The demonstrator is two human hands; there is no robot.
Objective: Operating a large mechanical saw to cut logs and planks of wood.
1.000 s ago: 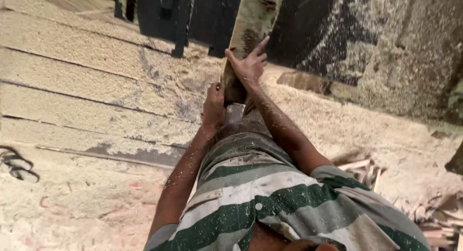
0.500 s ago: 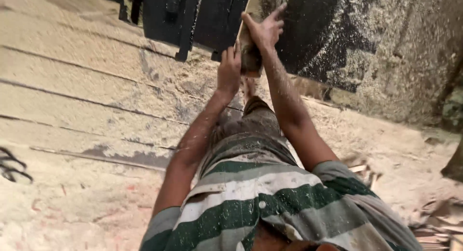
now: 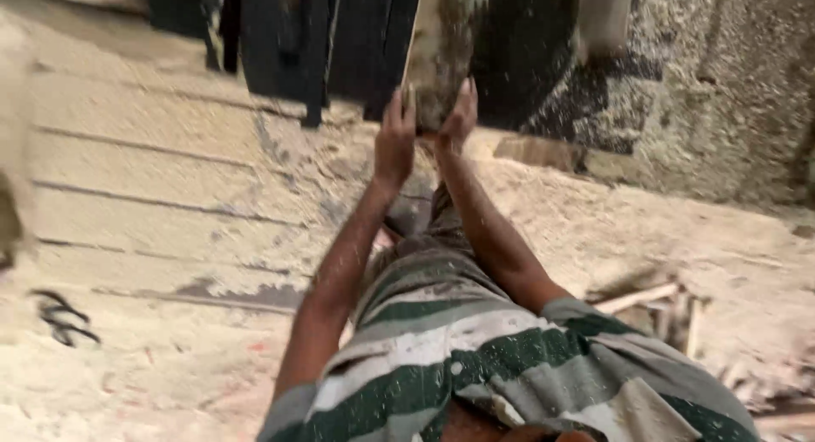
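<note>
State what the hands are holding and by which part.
Both hands grip a dusty wooden plank at its lower end: the left hand on its left edge, the right hand on its right edge. The plank's top runs out of frame.

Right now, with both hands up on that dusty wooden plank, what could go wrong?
The left hand and right hand clasp only the lower end of the wooden plank, which looks coated in sawdust, so it could slip or tip sideways. The floor is thick with sawdust, so footing may be poor. Loose wood scraps lie at the right, a likely trip hazard.
</note>
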